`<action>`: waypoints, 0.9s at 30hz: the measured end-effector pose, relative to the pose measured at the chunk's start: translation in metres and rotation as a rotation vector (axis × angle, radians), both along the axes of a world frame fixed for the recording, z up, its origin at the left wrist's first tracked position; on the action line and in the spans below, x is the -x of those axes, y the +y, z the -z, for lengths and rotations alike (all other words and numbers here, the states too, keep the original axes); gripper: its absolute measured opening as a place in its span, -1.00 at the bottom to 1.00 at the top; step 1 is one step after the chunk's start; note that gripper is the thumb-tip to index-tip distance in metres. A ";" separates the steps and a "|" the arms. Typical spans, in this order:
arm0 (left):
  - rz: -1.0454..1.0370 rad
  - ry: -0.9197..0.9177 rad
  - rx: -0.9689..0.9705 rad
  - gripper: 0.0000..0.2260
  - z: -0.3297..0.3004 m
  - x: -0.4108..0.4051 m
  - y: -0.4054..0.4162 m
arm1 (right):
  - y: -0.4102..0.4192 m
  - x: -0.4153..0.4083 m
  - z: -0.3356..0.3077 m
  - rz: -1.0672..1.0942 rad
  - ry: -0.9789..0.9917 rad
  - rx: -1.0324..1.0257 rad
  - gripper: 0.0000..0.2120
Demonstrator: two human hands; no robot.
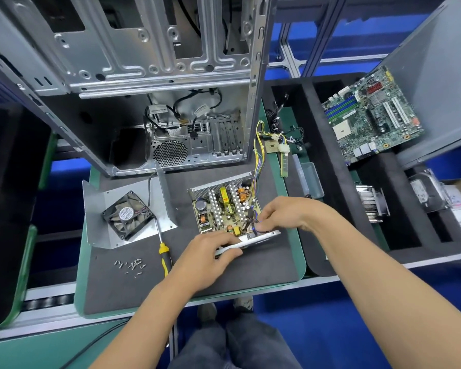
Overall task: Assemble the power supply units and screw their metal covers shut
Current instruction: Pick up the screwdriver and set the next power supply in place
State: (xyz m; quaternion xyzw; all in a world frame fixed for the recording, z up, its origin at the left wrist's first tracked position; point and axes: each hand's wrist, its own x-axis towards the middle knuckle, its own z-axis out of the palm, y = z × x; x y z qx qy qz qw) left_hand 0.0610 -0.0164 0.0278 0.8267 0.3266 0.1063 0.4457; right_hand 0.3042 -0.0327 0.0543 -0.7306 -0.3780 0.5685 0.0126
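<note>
— Where was the supply [225, 209] when you looked over?

— On the dark mat [250, 267], toward the right edge of the counter [294, 209], lid off and the board showing. The left hand [210, 253] sat on its near metal wall, fingers [230, 251] curled over the rim and gripping it. I'd say that was to stop the box sliding.

— And the right?

— The right hand [281, 214] reached into the near right corner, fingertips pressed together, pinching what looked like the small blue wires there. Tucking them clear of the seam, I guessed, so the lid could close.

— The lid itself?

— The cover [112, 198] lay open-side up toward the mat's left edge, its fan [128, 214] facing up, a cable running off from it. The screwdriver [163, 251] lay between cover and supply, beside the left wrist, and the screws [131, 265] were heaped near the mat's front left corner. Handy, but untouched; closing hadn't begun.
</note>
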 end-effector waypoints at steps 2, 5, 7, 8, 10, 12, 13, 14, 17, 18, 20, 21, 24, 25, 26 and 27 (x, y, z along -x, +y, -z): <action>-0.002 0.001 0.003 -0.97 0.000 0.000 0.000 | -0.003 -0.003 0.001 -0.004 0.054 0.069 -0.88; -0.001 0.013 0.010 -0.98 0.000 0.000 0.000 | -0.006 -0.009 0.002 0.009 0.083 0.107 -0.90; 0.003 0.023 0.010 -0.98 0.000 -0.001 -0.001 | -0.003 -0.010 0.001 -0.003 0.091 0.091 -0.93; 0.005 0.031 0.007 -0.96 0.000 -0.001 -0.001 | 0.000 -0.009 0.000 -0.024 0.075 0.093 -0.96; 0.012 0.046 -0.009 -0.93 0.000 -0.002 -0.002 | 0.007 -0.007 -0.003 -0.116 0.031 0.116 -0.85; 0.027 0.065 -0.043 -0.92 0.000 -0.003 -0.002 | 0.013 -0.002 -0.006 -0.199 -0.028 0.134 -0.69; 0.034 0.076 -0.062 -0.94 0.000 -0.003 -0.003 | 0.015 0.001 -0.007 -0.253 -0.057 0.134 -0.65; 0.041 0.083 -0.082 -0.97 0.000 -0.003 -0.003 | 0.017 0.003 -0.008 -0.304 -0.085 0.130 -0.63; 0.048 0.099 -0.127 -0.95 0.000 -0.003 -0.004 | 0.017 0.005 -0.013 -0.410 -0.129 0.122 -0.59; 0.045 0.100 -0.135 -0.94 -0.001 -0.003 -0.005 | 0.017 0.005 -0.013 -0.424 -0.132 0.127 -0.58; 0.042 0.098 -0.151 -0.92 -0.003 -0.004 -0.006 | 0.019 0.009 -0.016 -0.470 -0.150 0.132 -0.56; 0.041 0.097 -0.159 -0.92 -0.003 -0.004 -0.007 | 0.019 0.010 -0.017 -0.489 -0.165 0.127 -0.54; 0.043 0.095 -0.177 -0.92 -0.003 -0.003 -0.008 | 0.019 0.009 -0.017 -0.510 -0.168 0.110 -0.52; 0.040 0.095 -0.182 -0.91 -0.003 -0.003 -0.008 | 0.018 0.007 -0.016 -0.526 -0.158 0.111 -0.54; 0.037 0.096 -0.188 -0.91 -0.003 -0.003 -0.009 | 0.017 0.005 -0.014 -0.535 -0.146 0.109 -0.58; 0.034 0.097 -0.193 -0.90 -0.003 -0.003 -0.009 | 0.016 0.003 -0.012 -0.540 -0.134 0.105 -0.64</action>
